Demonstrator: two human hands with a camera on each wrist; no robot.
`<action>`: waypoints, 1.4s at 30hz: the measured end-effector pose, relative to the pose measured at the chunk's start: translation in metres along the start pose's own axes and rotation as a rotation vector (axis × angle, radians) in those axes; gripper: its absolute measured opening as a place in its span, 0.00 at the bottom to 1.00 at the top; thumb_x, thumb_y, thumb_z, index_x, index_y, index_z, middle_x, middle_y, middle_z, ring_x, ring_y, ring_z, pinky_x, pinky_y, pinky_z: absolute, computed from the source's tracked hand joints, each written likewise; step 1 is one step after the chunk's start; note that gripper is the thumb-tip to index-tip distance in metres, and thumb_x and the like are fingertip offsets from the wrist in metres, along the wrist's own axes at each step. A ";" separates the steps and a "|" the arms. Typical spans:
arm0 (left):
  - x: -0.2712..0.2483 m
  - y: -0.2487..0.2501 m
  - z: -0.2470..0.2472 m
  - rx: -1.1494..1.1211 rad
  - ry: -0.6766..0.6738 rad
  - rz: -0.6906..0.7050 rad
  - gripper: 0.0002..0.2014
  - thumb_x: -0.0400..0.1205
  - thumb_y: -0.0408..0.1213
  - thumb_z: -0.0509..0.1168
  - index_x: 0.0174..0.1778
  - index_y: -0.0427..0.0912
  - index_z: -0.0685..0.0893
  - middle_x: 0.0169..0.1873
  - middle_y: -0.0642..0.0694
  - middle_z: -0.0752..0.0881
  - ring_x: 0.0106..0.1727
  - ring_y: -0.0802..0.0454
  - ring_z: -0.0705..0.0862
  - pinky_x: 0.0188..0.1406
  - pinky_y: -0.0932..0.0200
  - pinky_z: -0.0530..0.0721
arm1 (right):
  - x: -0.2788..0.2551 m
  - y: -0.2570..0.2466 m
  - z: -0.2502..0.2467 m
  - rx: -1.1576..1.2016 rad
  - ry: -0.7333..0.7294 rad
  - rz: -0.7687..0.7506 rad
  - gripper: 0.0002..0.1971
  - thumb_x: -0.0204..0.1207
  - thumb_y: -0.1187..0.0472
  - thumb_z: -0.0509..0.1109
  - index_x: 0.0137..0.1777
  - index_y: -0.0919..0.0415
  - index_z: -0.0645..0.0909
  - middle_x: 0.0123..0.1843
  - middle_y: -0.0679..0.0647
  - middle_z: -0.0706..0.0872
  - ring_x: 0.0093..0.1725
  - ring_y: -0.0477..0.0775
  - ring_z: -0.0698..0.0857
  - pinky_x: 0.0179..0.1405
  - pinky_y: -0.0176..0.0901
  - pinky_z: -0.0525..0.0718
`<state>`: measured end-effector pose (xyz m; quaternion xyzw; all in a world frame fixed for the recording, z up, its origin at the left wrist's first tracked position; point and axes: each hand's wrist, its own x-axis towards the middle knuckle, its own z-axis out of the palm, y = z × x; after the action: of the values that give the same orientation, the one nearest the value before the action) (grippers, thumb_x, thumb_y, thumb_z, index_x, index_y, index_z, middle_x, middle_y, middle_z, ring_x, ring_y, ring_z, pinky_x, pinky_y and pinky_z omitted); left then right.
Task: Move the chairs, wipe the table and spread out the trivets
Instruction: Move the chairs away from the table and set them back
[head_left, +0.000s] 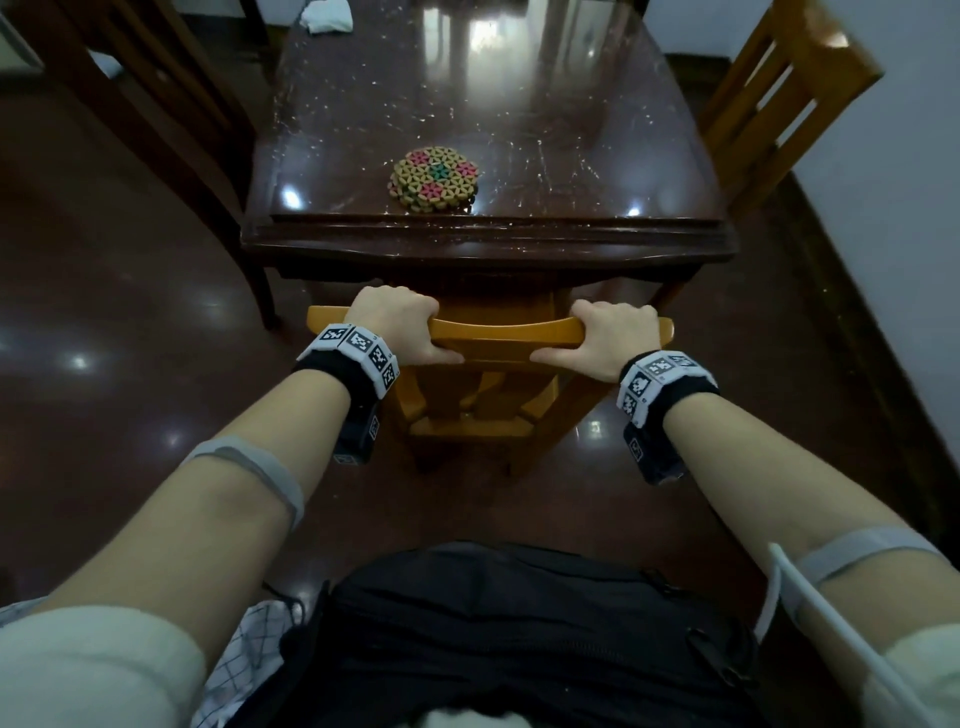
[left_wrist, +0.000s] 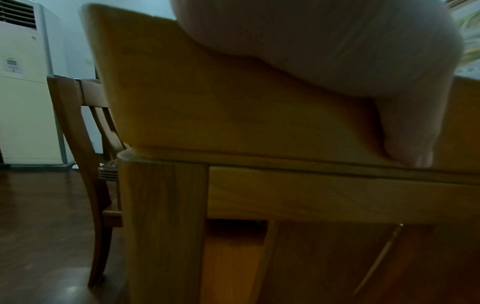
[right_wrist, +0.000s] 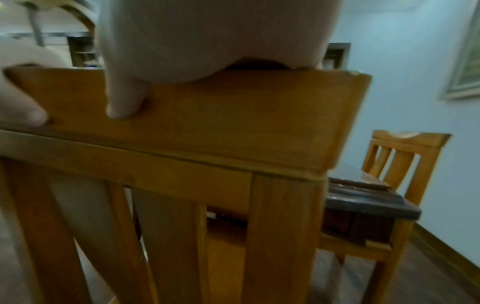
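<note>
Both hands, left hand (head_left: 392, 325) and right hand (head_left: 613, 338), clench their fingers (right_wrist: 124, 102) around the top rail of the near chair (head_left: 506, 332), tucked under the dark glossy counter (head_left: 488, 244). Stacked trivets (head_left: 434, 178) sit near its front edge. Side chairs (head_left: 779, 104) flank it; a white cloth (head_left: 327, 15) lies far back.

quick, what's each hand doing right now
Left hand: grip closed on the chair's top rail.
Right hand: grip closed on the same rail.
</note>
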<state>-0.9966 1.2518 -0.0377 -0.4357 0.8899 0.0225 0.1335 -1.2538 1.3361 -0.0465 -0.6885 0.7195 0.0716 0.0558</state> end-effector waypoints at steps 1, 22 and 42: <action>-0.001 0.002 -0.001 -0.011 -0.014 -0.008 0.28 0.72 0.75 0.59 0.40 0.50 0.77 0.30 0.53 0.80 0.30 0.57 0.78 0.31 0.60 0.73 | -0.001 -0.001 0.000 -0.027 -0.022 0.038 0.39 0.62 0.16 0.52 0.52 0.49 0.74 0.43 0.46 0.80 0.43 0.52 0.79 0.56 0.55 0.78; -0.003 0.006 0.000 0.046 -0.042 -0.055 0.28 0.70 0.76 0.59 0.40 0.51 0.77 0.30 0.53 0.80 0.32 0.56 0.78 0.34 0.58 0.72 | -0.017 -0.008 0.016 -0.058 0.119 0.000 0.36 0.65 0.17 0.48 0.42 0.52 0.70 0.34 0.45 0.75 0.35 0.50 0.77 0.40 0.45 0.77; 0.041 0.017 -0.011 0.037 0.018 -0.035 0.32 0.69 0.78 0.56 0.38 0.49 0.79 0.27 0.53 0.80 0.28 0.56 0.79 0.28 0.61 0.74 | 0.026 0.035 0.005 -0.130 0.128 -0.070 0.36 0.65 0.17 0.48 0.43 0.51 0.68 0.35 0.46 0.77 0.35 0.50 0.76 0.38 0.44 0.75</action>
<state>-1.0366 1.2288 -0.0385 -0.4487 0.8836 -0.0002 0.1337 -1.2899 1.3133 -0.0549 -0.7185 0.6910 0.0722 -0.0328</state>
